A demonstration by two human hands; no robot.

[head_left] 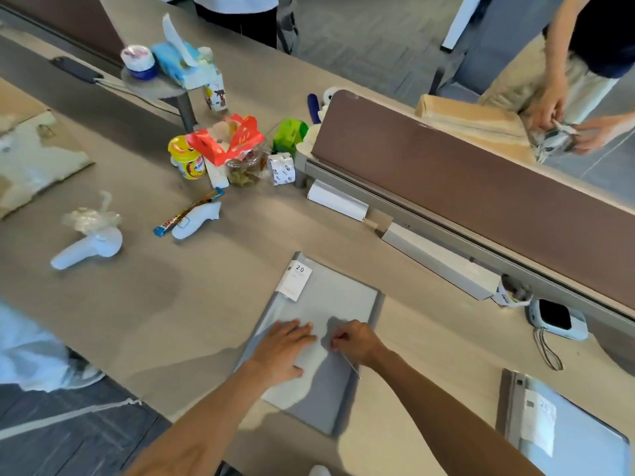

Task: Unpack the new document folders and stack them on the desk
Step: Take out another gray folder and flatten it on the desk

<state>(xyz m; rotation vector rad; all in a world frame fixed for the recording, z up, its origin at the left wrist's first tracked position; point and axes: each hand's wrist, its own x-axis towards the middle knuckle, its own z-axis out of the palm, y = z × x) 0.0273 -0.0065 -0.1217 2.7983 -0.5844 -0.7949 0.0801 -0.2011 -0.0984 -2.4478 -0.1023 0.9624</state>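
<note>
The long grey-brown surface ran between brown partition panels in an office with grey carpet, and it was cluttered at its far side: a yellow tub, a red paper box, a clear jar of snacks, a green packet, a roll of printed tape, a candy bar and two white controllers. Two grey document folders were in sight. One folder, with a white label reading 20 at its far corner, lay flat near the surface's front edge, still in its clear wrap. The left hand lay flat on it, fingers spread and holding nothing, pressing it down. The right hand hovered just beside the left, fingers pinched narrow on a thin edge of the wrap. The second folder lay well apart at the lower right, also labelled. Across the partition another person's two hands worked at something beside a brown paper parcel.
</note>
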